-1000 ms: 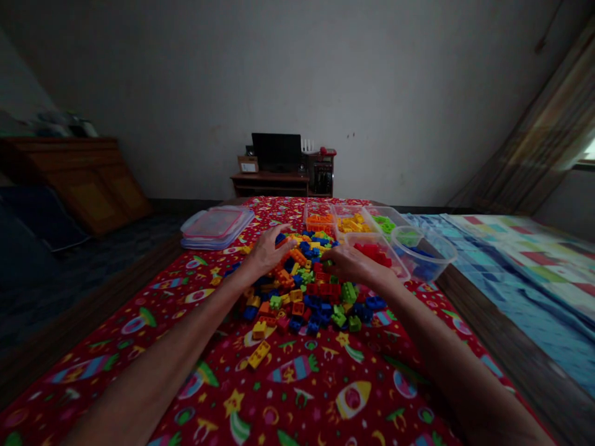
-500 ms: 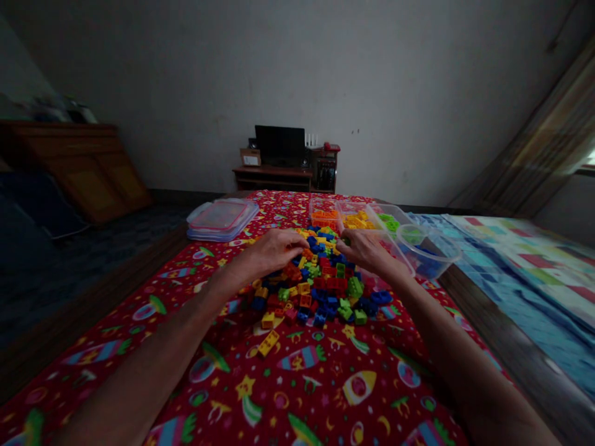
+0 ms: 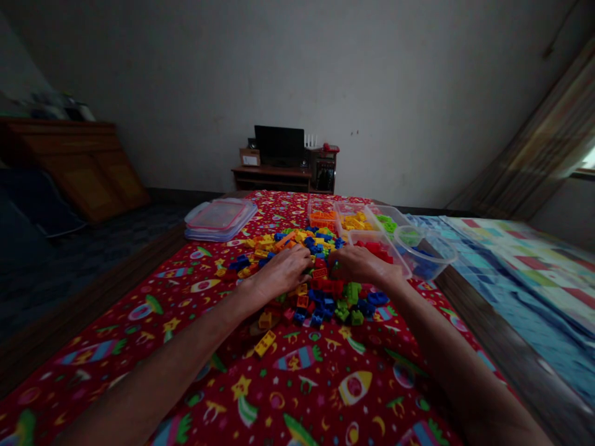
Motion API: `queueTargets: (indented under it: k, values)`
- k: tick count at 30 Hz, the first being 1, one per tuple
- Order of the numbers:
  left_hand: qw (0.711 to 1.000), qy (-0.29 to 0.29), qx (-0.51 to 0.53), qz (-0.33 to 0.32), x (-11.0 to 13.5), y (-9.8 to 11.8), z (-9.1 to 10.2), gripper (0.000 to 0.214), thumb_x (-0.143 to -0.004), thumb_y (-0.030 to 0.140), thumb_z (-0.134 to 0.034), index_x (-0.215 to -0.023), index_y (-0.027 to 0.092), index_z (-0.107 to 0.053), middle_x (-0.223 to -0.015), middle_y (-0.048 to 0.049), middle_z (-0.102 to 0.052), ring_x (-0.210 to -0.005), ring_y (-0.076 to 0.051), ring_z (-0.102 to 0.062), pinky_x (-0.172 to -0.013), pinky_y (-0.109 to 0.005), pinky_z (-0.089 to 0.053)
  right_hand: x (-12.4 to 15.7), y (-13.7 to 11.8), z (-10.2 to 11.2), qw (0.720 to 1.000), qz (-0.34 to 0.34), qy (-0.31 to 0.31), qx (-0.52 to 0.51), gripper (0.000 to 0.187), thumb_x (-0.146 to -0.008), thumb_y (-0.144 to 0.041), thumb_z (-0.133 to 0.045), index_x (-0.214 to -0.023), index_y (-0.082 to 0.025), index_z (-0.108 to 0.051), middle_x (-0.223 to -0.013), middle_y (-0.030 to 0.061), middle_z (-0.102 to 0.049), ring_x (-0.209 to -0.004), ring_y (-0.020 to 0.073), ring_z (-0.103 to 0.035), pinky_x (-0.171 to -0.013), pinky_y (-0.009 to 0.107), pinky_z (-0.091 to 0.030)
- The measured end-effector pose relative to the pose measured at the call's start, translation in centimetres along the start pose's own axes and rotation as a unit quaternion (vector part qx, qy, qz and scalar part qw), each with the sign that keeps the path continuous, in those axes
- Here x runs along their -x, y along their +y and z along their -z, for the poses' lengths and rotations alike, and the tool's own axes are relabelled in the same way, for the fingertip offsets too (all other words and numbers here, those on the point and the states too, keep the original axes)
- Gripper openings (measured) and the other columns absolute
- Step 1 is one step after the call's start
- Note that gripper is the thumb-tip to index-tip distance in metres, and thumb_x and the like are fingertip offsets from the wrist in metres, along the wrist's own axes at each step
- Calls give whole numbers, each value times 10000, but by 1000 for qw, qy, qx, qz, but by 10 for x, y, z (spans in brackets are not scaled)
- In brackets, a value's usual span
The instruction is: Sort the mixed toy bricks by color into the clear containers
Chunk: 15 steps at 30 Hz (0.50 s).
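Note:
A heap of toy building bricks (image 3: 328,303) in red, blue, green and yellow lies on the red patterned cloth in front of me. My left hand (image 3: 287,271) is over the heap's left side, fingers curled down among the bricks; whatever they pinch is hidden. Between the two hands a red brick (image 3: 319,273) shows close to my left fingertips. My right hand (image 3: 361,265) reaches into the heap from the right, its fingers bent and closed, the tips out of sight. Just behind it, red bricks (image 3: 377,249) lie in a clear container.
Clear boxes hold orange bricks (image 3: 322,217), yellow bricks (image 3: 356,221) and green bricks (image 3: 387,224). A round clear tub (image 3: 441,254) with blue bricks stands at the right edge. Stacked lids (image 3: 220,218) lie back left. A lone yellow brick (image 3: 264,343) lies nearer me.
Both hands have come nearer to me and lower into the heap. My right hand has moved off from beside the containers, uncovering red bricks in the near one.

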<state>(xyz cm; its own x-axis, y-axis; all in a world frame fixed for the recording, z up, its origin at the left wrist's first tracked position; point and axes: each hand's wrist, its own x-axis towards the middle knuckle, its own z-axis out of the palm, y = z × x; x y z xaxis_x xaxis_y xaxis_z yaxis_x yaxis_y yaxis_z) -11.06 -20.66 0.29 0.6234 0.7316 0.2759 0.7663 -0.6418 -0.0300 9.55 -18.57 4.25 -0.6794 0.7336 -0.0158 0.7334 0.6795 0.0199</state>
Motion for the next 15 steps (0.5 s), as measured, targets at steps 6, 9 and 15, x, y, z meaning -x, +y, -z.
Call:
queueTargets:
  k: [6, 9, 15]
  values:
    - [998, 22, 57, 29, -3, -8, -4, 57, -808, 206, -601, -854, 173, -602, -892, -59, -625, -866, -214, -590, -783, -342, -481, -5, 19, -3, 994, 16, 59, -87, 206, -798, -158, -602, -994, -165, -663, -820, 36, -657, -679, 115, -527, -569, 214, -301]
    - [996, 28, 78, 35, -4, -16, -8, 124, -800, 200, -602, -919, 181, -631, -918, -58, -654, -896, -216, -609, -804, -339, -494, -10, 24, -8, 990, 31, 49, -129, 218, -792, -122, -579, -987, -162, -666, -802, 18, -646, -641, 93, -501, -561, 198, -296]
    - [991, 64, 102, 63, -4, -18, -8, 298, -765, 153, -619, -1059, 194, -639, -1029, -51, -675, -1008, -209, -612, -922, -338, -483, -12, 11, -10, 993, 38, 10, -114, 261, -804, -250, -644, -1041, -148, -679, -918, 68, -672, -768, 143, -570, -622, 214, -344]
